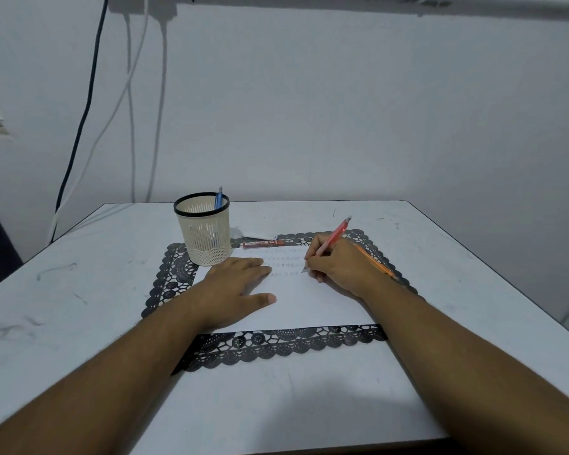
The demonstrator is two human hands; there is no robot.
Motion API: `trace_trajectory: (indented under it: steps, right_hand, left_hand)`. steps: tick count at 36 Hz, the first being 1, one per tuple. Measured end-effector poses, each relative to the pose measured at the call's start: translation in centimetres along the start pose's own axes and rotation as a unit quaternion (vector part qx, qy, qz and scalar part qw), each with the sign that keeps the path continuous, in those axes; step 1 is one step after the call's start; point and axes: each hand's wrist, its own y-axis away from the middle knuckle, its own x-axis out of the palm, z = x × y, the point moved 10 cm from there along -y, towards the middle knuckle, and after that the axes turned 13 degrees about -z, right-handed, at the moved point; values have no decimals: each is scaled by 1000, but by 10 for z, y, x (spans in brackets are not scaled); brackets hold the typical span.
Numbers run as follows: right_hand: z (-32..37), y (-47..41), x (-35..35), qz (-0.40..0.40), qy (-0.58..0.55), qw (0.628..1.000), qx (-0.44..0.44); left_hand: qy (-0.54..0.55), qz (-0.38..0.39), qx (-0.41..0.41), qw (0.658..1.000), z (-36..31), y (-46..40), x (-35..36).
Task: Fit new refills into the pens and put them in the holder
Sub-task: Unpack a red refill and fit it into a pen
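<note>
Currently the right hand grips a red pen in a writing hold, tip down on the white paper, beside rows of faint marks. Left hand lies flat, fingers straight, pressing the paper's left part. Paper sits on a black lace mat on the white table. Cream mesh holder stands at the mat's far left corner, a blue pen upright inside. A red refill packet lies just right of the holder; an orange pen lies behind the right hand.

Red pen tilted, tip on paper; blue pen upright in cream mesh holder.
</note>
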Motion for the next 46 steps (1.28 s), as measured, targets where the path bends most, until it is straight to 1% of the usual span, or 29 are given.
trace_trajectory:
  steps: [4, 10, 19, 23, 28, 33, 46]
  right_hand:
    - [0, -1, -1, -7, 14, 1000, -3]
    - [-1, 1, 0, 7, -9, 1000, 5]
    - [3, 1, -1, -4, 23, 1000, -9]
    - [2, 0, -4, -12, 16, 1000, -7]
    - [3, 2, 3, 10, -8, 1000, 5]
    - [-4, -5, -10, -27, -39, 999, 19]
    - [-3, -3, -8, -13, -29, 999, 13]
  left_hand:
    - [9, 0, -4, 1000, 0, 0, -1]
    - [11, -2, -4, 1000, 0, 1, -1]
    - [10, -2, 1, 1000, 1, 0, 0]
    - [11, 0, 0, 1000, 0, 1, 0]
    - [8, -1, -2, 1000, 1, 1, 0]
    - [9, -2, 0, 1000, 0, 1, 0]
    - [12, -1, 1, 1000, 2, -1, 2]
